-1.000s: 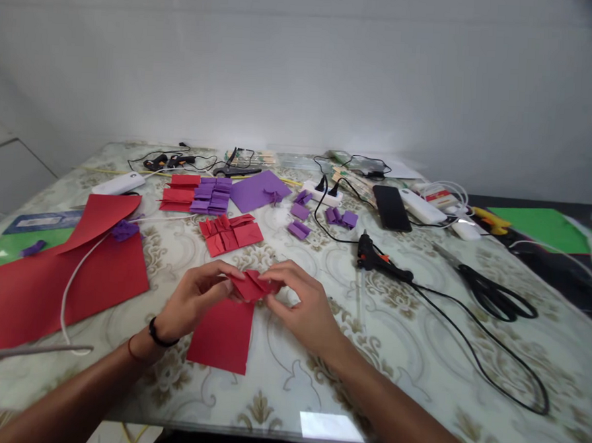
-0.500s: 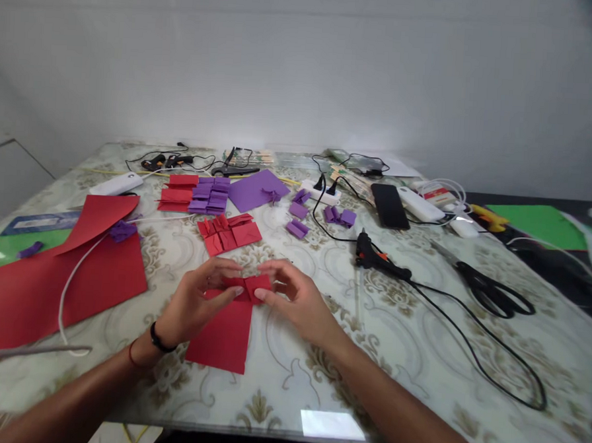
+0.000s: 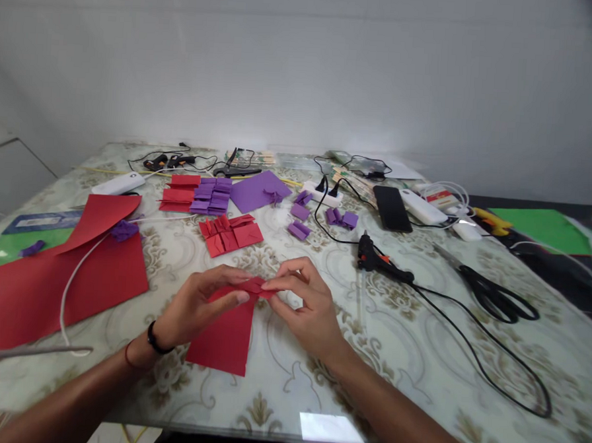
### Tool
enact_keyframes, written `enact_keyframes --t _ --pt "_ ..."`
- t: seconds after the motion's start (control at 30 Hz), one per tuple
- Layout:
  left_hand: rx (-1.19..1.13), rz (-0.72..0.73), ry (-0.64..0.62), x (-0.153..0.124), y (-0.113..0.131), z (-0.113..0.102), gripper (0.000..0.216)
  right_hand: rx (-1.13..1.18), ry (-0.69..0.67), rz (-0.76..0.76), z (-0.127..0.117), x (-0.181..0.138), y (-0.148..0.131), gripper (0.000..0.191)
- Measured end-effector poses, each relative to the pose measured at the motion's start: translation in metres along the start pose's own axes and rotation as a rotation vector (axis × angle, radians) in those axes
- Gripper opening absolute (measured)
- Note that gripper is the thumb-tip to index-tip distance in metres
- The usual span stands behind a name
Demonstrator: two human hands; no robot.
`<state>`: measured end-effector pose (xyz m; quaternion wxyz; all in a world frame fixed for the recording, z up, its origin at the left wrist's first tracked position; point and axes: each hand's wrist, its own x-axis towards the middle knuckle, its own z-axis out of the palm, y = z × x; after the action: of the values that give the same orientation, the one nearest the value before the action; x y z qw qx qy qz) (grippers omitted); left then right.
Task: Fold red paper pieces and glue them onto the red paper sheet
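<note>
Between my two hands is a small folded piece of red paper (image 3: 253, 285). My left hand (image 3: 207, 303) grips its left end between thumb and fingers. With thumb and fingertips, my right hand (image 3: 304, 302) pinches the right end. Beneath them a flat red paper sheet (image 3: 223, 337) lies on the table, its upper part covered by my left hand. Just beyond my hands sits a group of folded red paper pieces (image 3: 230, 234). Farther off are stacked folded red pieces (image 3: 179, 193) beside folded purple pieces (image 3: 211, 196).
At right lie a black glue gun (image 3: 380, 262) with its cable, black-handled scissors (image 3: 495, 293) and a phone (image 3: 392, 208). Large red paper (image 3: 99, 284) with a white cable across it covers the left. Small purple rolls (image 3: 299, 230) and a power strip (image 3: 322, 194) stand farther back.
My right hand has shifted its hold: its fingers now pinch the right end from above. The folded red piece is tilted flatter. My left hand keeps its grip.
</note>
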<state>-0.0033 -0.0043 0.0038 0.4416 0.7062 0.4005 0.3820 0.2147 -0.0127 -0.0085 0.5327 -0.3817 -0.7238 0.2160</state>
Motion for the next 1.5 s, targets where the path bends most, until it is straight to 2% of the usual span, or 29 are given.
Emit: enact_keyframes --t 0.1,0.37,0.67,0.9,1.2,1.37,1.5 --pt "-0.027 -0.016 -0.038 0.0 0.001 -0.001 0.022 0.046 -0.017 0.03 0.0 0.0 0.001 0.021" --pt "-0.081 -0.03 0.013 -0.003 0.0 -0.001 0.028 0.212 -0.08 0.197 -0.003 0.003 0.008 0.023" --pt "-0.026 0.017 0.051 -0.006 0.003 -0.002 0.024 0.366 -0.059 0.358 -0.001 0.007 0.003 0.008" --pt "-0.046 0.024 0.084 -0.009 0.004 0.0 0.019 0.436 -0.029 0.409 0.002 0.004 0.002 0.001" --pt "0.014 0.014 0.121 -0.007 0.004 0.001 0.009 0.462 -0.043 0.456 0.005 0.002 0.0 0.013" --pt "-0.087 -0.022 0.162 -0.01 0.004 0.004 0.005 0.488 -0.006 0.463 0.006 0.0 -0.003 0.012" --pt "-0.146 0.039 0.214 -0.011 -0.001 0.007 0.009 0.47 0.0 0.495 0.006 0.0 -0.004 0.011"
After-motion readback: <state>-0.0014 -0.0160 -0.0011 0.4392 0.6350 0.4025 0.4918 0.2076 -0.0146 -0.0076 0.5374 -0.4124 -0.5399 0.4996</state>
